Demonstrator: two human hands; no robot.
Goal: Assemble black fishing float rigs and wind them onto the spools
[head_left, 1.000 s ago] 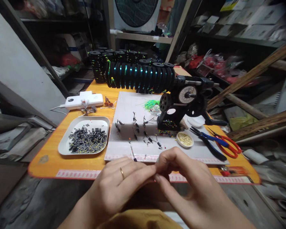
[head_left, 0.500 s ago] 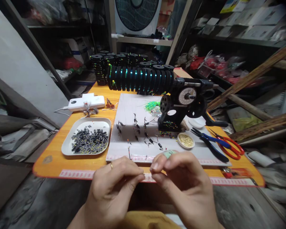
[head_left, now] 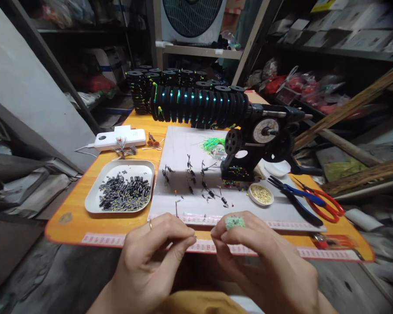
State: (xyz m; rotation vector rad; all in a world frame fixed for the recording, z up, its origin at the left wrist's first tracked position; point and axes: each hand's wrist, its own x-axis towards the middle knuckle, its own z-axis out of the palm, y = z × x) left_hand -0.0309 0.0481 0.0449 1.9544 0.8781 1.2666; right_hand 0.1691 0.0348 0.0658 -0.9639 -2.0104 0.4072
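Observation:
My left hand [head_left: 159,253], with a ring on one finger, pinches something too small to make out at the table's front edge. Facing it, a short gap away, is my right hand [head_left: 255,248], thumb and forefinger pressed together; anything between them is too fine to see. A green patterned bandage [head_left: 235,223] wraps one of its fingers. Beyond both hands lies a white board [head_left: 173,152] with several small black pieces [head_left: 210,193] on it. A small dish of gold beads [head_left: 261,194] sits past the right hand.
A white tray [head_left: 89,198] of dark grey and black pieces stands at left, a white power strip [head_left: 119,138] behind it. The black winding machine [head_left: 268,131] carries a row of spools [head_left: 199,104]. Pliers [head_left: 298,203] and red-handled scissors [head_left: 327,207] lie at right.
My right hand has moved a little right, away from the left, and turned so the bandage shows more. The left hand keeps its pinch. The view has shifted slightly.

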